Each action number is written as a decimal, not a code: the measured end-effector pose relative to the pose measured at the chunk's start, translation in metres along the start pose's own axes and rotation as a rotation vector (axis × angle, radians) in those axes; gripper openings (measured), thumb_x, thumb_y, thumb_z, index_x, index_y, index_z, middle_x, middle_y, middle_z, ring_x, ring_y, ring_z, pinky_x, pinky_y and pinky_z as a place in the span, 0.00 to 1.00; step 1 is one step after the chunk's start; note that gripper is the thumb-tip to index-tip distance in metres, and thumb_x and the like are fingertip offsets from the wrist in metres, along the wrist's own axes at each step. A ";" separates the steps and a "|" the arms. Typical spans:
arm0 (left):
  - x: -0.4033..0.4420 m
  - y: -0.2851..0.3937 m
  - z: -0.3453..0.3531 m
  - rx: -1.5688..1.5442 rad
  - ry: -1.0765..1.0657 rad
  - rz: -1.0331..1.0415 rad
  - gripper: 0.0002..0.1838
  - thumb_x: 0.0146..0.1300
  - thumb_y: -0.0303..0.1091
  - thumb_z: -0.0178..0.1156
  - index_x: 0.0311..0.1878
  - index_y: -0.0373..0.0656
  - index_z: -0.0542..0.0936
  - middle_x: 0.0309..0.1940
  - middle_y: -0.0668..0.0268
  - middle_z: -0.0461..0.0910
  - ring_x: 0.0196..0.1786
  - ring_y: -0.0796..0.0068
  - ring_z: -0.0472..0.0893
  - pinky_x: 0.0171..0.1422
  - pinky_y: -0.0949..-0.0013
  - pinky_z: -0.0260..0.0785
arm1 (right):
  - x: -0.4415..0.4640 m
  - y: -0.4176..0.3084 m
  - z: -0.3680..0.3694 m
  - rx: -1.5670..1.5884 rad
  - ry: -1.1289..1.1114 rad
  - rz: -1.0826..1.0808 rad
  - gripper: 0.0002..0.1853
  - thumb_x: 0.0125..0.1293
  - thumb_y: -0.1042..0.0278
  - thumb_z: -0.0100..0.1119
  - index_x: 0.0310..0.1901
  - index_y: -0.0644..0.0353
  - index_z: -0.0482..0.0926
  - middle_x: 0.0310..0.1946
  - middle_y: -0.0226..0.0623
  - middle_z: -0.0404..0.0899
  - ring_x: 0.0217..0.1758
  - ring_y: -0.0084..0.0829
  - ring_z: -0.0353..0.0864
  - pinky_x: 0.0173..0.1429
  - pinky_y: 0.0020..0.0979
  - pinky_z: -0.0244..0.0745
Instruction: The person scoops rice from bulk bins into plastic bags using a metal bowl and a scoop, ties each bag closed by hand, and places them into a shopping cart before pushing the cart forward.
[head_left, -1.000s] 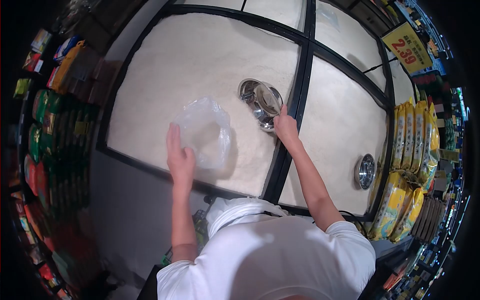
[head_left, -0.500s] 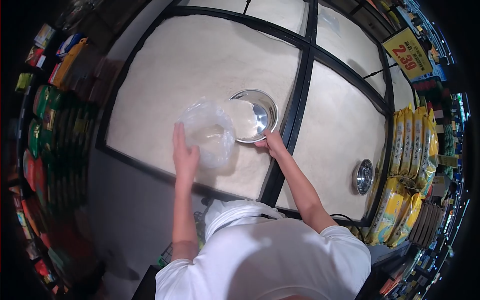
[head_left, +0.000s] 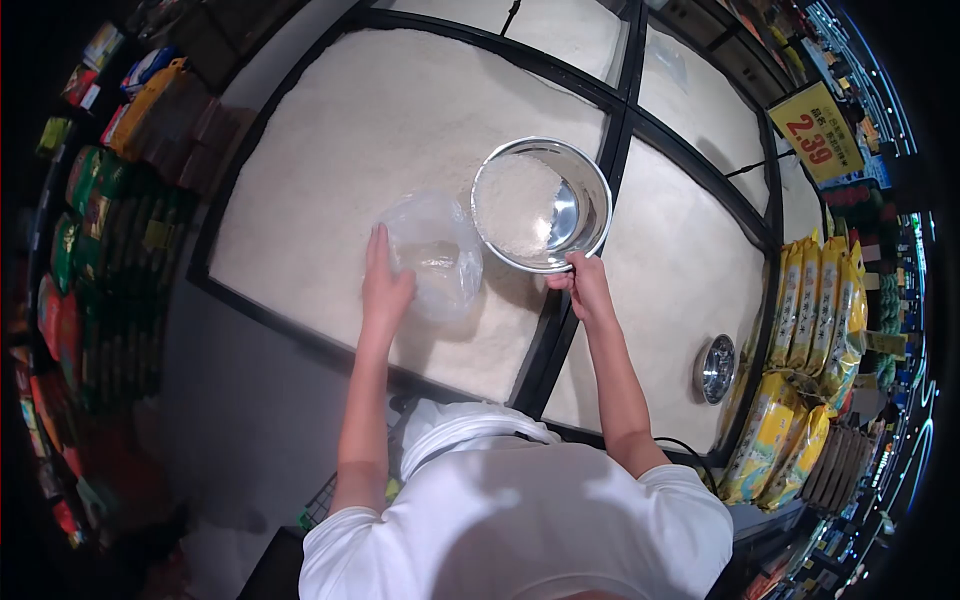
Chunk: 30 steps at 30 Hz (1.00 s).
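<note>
Bowl (head_left: 566, 215) hangs over rice (head_left: 380, 120) and part of the black divider (head_left: 620, 140), rim clamped in the right hand (head_left: 583, 284); the left hand (head_left: 386, 288), apart, supports a plastic bag (head_left: 437, 262), grip unclear. Open room lies beyond; another bowl (head_left: 716, 370) sits across the divider.

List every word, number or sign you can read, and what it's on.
"2.39": large red digits on the yellow rectangular price sign.
"品名": dark characters on that sign; its other characters are too small.
Yellow upright plastic packages: printed characters too blurred to read.
Dark green plastic packages: print too small.
Shiny round metal bowl: none visible.
</note>
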<state>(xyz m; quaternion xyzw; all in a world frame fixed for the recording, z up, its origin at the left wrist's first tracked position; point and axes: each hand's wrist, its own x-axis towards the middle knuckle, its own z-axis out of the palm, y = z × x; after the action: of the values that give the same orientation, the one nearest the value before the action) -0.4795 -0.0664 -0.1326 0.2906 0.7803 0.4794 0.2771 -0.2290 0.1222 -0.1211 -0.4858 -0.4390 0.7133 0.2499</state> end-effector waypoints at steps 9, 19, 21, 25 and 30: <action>0.021 0.009 0.022 -0.102 -0.057 -0.037 0.43 0.54 0.28 0.53 0.76 0.35 0.52 0.77 0.49 0.49 0.67 0.56 0.72 0.41 0.69 0.81 | -0.005 -0.005 0.025 -0.100 -0.093 -0.038 0.18 0.68 0.70 0.42 0.46 0.81 0.74 0.31 0.52 0.82 0.25 0.34 0.85 0.29 0.27 0.84; 0.036 -0.029 0.042 -0.137 -0.051 -0.098 0.48 0.53 0.29 0.55 0.76 0.29 0.44 0.77 0.45 0.44 0.58 0.55 0.79 0.45 0.68 0.80 | -0.010 0.015 0.086 -0.867 -0.139 -0.316 0.34 0.69 0.71 0.43 0.74 0.64 0.46 0.25 0.49 0.80 0.25 0.39 0.84 0.33 0.37 0.81; 0.034 -0.044 0.043 -0.147 -0.007 -0.101 0.48 0.53 0.29 0.55 0.76 0.29 0.44 0.78 0.45 0.43 0.60 0.53 0.77 0.49 0.68 0.80 | -0.003 0.026 0.093 -1.080 -0.169 -0.433 0.39 0.68 0.71 0.46 0.75 0.66 0.39 0.28 0.57 0.81 0.28 0.50 0.84 0.34 0.41 0.79; 0.019 -0.031 0.028 -0.268 0.009 -0.211 0.48 0.53 0.27 0.56 0.76 0.31 0.44 0.78 0.46 0.41 0.71 0.52 0.65 0.54 0.67 0.79 | -0.009 0.030 0.108 -1.137 -0.167 -0.688 0.43 0.64 0.75 0.52 0.77 0.58 0.40 0.31 0.55 0.81 0.32 0.50 0.84 0.37 0.44 0.79; 0.018 -0.055 0.025 -0.239 0.132 -0.105 0.47 0.54 0.25 0.55 0.76 0.33 0.44 0.78 0.47 0.41 0.76 0.54 0.59 0.46 0.68 0.83 | -0.009 0.036 0.114 -1.078 -0.190 -0.781 0.47 0.59 0.80 0.56 0.77 0.55 0.41 0.40 0.56 0.81 0.36 0.54 0.83 0.39 0.44 0.78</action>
<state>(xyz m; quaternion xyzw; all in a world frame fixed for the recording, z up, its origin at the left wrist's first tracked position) -0.4840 -0.0592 -0.1948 0.1824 0.7482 0.5719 0.2827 -0.3269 0.0539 -0.1318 -0.2832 -0.8974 0.2913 0.1723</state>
